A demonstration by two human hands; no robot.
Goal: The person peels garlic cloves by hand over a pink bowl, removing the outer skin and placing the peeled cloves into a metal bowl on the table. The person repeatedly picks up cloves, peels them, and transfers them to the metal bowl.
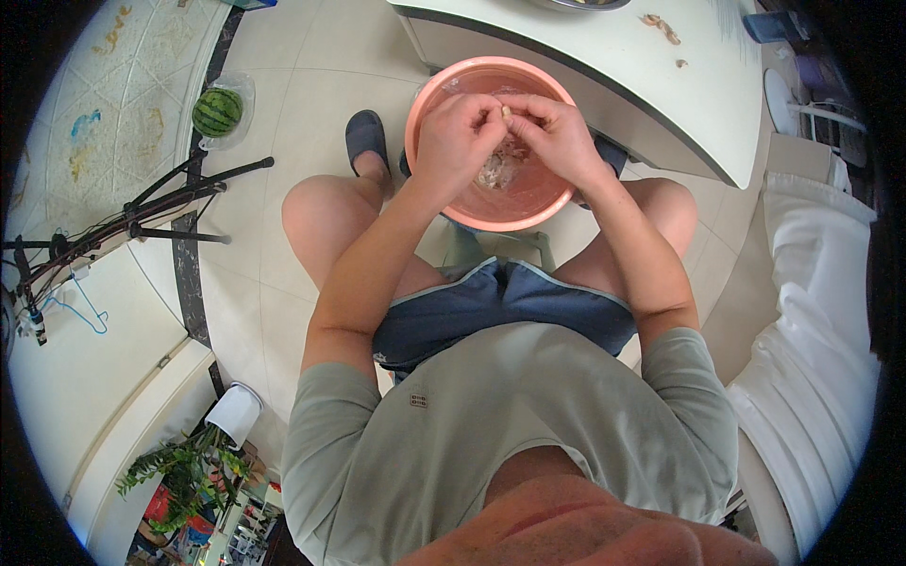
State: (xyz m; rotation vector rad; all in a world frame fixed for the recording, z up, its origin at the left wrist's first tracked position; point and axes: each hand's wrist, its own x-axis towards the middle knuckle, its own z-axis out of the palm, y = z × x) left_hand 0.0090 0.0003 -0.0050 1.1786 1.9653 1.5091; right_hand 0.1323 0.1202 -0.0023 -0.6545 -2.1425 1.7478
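My left hand (pixel 461 131) and my right hand (pixel 555 134) meet fingertip to fingertip over a pink plastic basin (pixel 488 219). Pinched where they meet is a small pale piece (pixel 505 112), much like a garlic clove but too small to name for certain. Thin, whitish papery skins (pixel 497 173) lie in the bottom of the basin, partly hidden beneath my hands. The basin sits between my knees, its wall close to both wrists.
A white table (pixel 601 71) stands ahead, bearing brownish peelings (pixel 662 30) and a metal bowl (pixel 587 3). To the left are a watermelon (pixel 217 112) on a plastic bag and a black tripod-like stand (pixel 177 191). White cloth (pixel 807 297) drapes at right; a potted plant (pixel 187 470) is lower left.
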